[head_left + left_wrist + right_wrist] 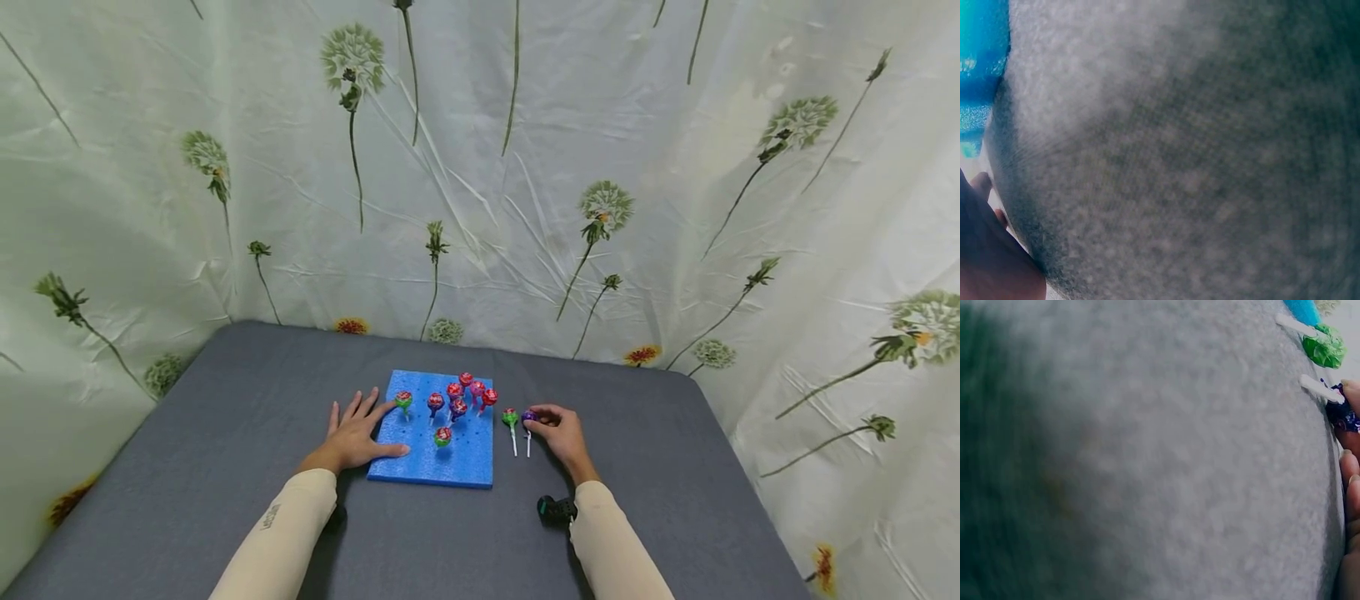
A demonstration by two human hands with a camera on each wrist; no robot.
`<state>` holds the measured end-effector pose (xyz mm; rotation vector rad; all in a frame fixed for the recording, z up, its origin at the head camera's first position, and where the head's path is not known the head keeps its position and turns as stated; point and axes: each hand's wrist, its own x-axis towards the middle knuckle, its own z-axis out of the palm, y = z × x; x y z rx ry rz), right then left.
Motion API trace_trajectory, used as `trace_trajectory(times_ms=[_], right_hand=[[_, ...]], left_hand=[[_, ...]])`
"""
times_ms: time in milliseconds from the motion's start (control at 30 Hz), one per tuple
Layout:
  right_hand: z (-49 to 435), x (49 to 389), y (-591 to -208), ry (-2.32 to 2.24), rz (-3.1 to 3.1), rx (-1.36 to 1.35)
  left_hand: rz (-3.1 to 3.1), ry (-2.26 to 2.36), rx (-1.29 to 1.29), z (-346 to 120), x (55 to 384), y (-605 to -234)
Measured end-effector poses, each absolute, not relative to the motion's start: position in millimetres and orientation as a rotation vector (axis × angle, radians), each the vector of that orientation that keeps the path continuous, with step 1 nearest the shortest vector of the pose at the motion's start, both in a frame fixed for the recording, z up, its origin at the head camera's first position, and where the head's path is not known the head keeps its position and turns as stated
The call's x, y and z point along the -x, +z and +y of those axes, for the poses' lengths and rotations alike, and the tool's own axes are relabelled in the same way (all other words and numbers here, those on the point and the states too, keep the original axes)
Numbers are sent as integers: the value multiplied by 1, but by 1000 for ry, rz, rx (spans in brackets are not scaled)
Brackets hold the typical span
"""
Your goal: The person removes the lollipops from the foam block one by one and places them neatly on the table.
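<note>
Lollipop [528,416] (purple) front-to-back, stick end [528,451] nearest.

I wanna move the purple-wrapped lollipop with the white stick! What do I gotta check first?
1. Right hand pinching the purple-wrapped lollipop: ok, it grips the wrapped head.
2. Left hand on the blue foam board: ok, it reaches over the left edge. How hard it presses, I cannot tell.
3. Bare room on the board: ok, the near right corner has no lollipops.
4. Straight path to the board: not ok, perhaps; the green-wrapped lollipop lies in between, so maybe lift over it.
5. White stick raised off the grey tabletop: cannot tell.
</note>
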<state>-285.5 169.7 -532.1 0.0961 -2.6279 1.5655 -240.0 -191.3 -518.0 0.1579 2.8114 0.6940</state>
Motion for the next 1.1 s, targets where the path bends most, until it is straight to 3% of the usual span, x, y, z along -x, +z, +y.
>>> trace_trajectory(times_ms=[1100], right_hand=[[159, 270, -518, 1701, -2494, -112]], left_hand=[[2804, 696, -130, -191, 240, -517]])
